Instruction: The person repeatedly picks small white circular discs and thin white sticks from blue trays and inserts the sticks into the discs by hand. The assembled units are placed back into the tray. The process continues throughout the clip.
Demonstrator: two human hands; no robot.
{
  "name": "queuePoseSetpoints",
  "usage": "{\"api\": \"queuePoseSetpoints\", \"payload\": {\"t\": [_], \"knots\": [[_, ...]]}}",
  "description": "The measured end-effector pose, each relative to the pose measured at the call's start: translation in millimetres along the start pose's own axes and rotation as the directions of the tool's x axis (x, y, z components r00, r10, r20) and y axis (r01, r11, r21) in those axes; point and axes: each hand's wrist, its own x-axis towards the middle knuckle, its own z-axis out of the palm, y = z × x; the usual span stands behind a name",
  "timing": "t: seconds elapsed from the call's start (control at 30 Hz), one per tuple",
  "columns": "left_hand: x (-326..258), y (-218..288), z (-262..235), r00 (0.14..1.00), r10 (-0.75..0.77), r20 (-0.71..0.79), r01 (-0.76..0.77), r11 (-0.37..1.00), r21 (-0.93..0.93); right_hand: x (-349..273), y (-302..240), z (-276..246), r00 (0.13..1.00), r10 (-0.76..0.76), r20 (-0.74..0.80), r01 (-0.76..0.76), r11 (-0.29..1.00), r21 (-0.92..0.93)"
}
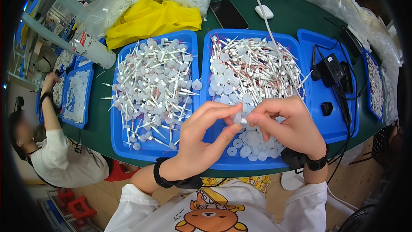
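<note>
A cable crosses our tray's far edge near a phone; left hand pinches disc, right hand stub.

left hand holds a translucent disc, right hand a white stem, above a blue tray.

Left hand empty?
No, the left hand pinches a translucent white disc between its thumb and forefinger.

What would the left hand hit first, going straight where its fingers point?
Probably the right hand, just beyond the translucent white disc the left hand pinches; depth is hard to judge.
</note>
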Motion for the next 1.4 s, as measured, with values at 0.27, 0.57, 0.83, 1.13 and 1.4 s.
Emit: {"api": "queuePoseSetpoints", "payload": {"t": [0.27, 0.57, 0.83, 1.13, 1.4], "knots": [[-2.2, -8.3, -14.2, 0.764, 0.325, -0.557, -0.128, 0.923, 0.363, 5.4, 0.2, -6.7, 0.958, 0.161, -0.239, -0.111, 0.971, 0.211], [4.8, -0.1, -12.0, 0.994, 0.101, 0.046, -0.111, 0.928, 0.355, 6.4, 11.2, -5.4, 0.960, 0.101, -0.261, -0.049, 0.979, 0.199], [-2.2, -5.7, -7.1, 0.898, -0.128, 0.420, -0.125, 0.843, 0.523, 3.1, 15.7, -18.1, 0.870, -0.067, -0.488, -0.076, 0.960, -0.268], [-7.0, -11.1, -4.8, 0.870, -0.181, 0.459, -0.101, 0.845, 0.525, -0.4, 33.5, -27.5, 0.919, 0.251, -0.306, -0.385, 0.743, -0.548], [-3.3, 2.9, -2.7, 0.924, -0.207, 0.322, 0.113, 0.951, 0.287, 3.8, 43.6, -27.3, 0.924, 0.123, -0.363, -0.335, 0.720, -0.608]]}}
